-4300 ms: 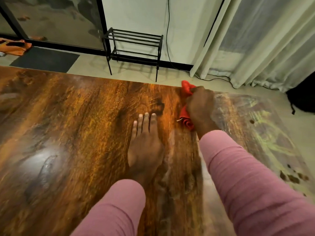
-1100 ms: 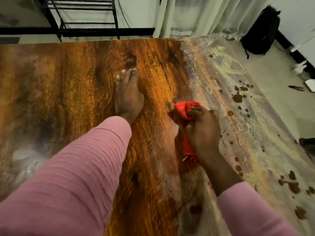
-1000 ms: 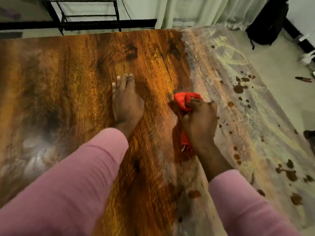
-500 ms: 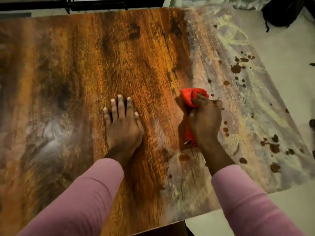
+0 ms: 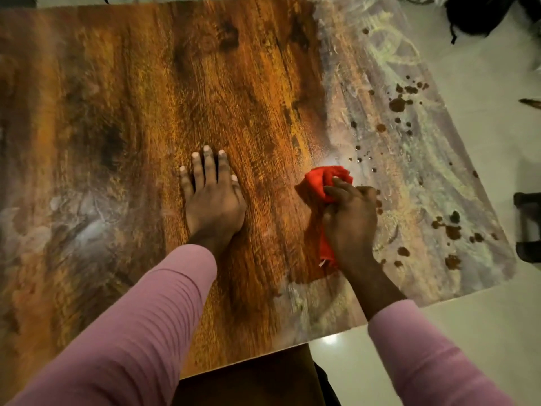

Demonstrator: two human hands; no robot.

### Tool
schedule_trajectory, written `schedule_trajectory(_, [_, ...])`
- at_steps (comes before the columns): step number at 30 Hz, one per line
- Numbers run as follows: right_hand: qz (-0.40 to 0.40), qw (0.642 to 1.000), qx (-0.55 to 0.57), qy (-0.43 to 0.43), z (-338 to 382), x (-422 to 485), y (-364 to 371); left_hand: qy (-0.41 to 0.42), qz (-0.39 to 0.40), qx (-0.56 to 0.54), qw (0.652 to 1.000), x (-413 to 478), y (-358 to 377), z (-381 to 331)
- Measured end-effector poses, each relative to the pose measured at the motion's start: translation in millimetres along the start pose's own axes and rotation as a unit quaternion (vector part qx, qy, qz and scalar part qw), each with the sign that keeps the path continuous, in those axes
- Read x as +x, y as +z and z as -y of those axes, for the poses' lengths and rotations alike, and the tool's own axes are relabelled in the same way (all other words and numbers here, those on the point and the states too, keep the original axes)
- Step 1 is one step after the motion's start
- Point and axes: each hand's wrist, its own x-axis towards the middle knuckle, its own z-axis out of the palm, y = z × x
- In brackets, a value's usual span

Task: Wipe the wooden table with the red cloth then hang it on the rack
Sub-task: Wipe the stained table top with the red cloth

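— Risk here?
— Right grip (image 5: pixel 351 221) is curled around red cloth (image 5: pixel 325 177), centre right of frame on desk (image 5: pixel 131 98); left grip (image 5: pixel 215 203) lies flat, empty. Bunched cloth could smear brown spots (image 5: pixel 396 105).

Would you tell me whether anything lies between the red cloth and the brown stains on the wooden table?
Nothing visible does: the right hand grips the red cloth on the wooden table, and brown stains lie to its right.
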Motion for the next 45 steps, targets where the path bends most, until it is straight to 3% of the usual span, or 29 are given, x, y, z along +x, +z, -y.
schedule_trajectory(3, [0.020, 0.998, 0.061, -0.011, 29, -33, 12, -0.006, -0.005, -0.004, 1.000, 0, 1, -1])
schedule_trajectory(9, [0.103, 0.959, 0.051, -0.257, 36, -111, 11, 0.006, -0.005, -0.007, 1.000, -1, 2, 2])
schedule_trajectory(11, [0.085, 0.971, 0.022, -0.224, 18, -95, 3, 0.010, -0.007, -0.006, 1.000, 0, 2, 4])
schedule_trajectory(14, [0.035, 0.998, 0.011, -0.052, -12, -63, -9, 0.012, -0.008, -0.007, 1.000, -1, 2, 5])
schedule_trajectory(17, [0.006, 0.999, 0.024, 0.021, -4, -68, -7, 0.016, -0.019, -0.014, 1.000, 0, 3, 4])
schedule_trajectory(20, [0.061, 0.995, 0.066, -0.036, 30, -129, 6, 0.010, -0.027, -0.013, 0.999, 1, 3, 3])
schedule_trajectory(23, [0.133, 0.971, 0.092, -0.174, 43, -197, 8, 0.008, -0.021, -0.017, 1.000, 1, 5, 3])
schedule_trajectory(26, [0.150, 0.945, 0.082, -0.279, 21, -214, 1, 0.016, -0.027, -0.024, 0.999, -2, 4, 3])
schedule_trajectory(28, [0.143, 0.960, 0.064, -0.233, -6, -206, -7, 0.028, -0.041, -0.012, 0.999, -12, 0, 2])
schedule_trajectory(31, [0.083, 0.993, 0.060, -0.062, -43, -177, -23, 0.028, -0.046, -0.038, 0.998, -47, -3, -15])
schedule_trajectory(34, [0.025, 0.995, 0.087, 0.033, -30, -176, -22, 0.029, -0.030, -0.066, 0.997, -94, 4, -33])
schedule_trajectory(36, [0.058, 0.994, 0.089, 0.014, -2, -199, -15, 0.025, -0.012, -0.062, 0.998, -110, 11, -37])
schedule_trajectory(41, [0.116, 0.968, 0.080, -0.207, 0, -225, -17, 0.043, -0.013, -0.025, 0.999, -108, 18, -34])
schedule_trajectory(43, [0.108, 0.978, 0.057, -0.170, -34, -213, -25, 0.044, -0.014, -0.022, 0.999, -110, 18, -34])
schedule_trajectory(45, [0.053, 0.995, 0.055, -0.066, -77, -191, -36, 0.043, -0.010, -0.019, 0.999, -112, 19, -36])
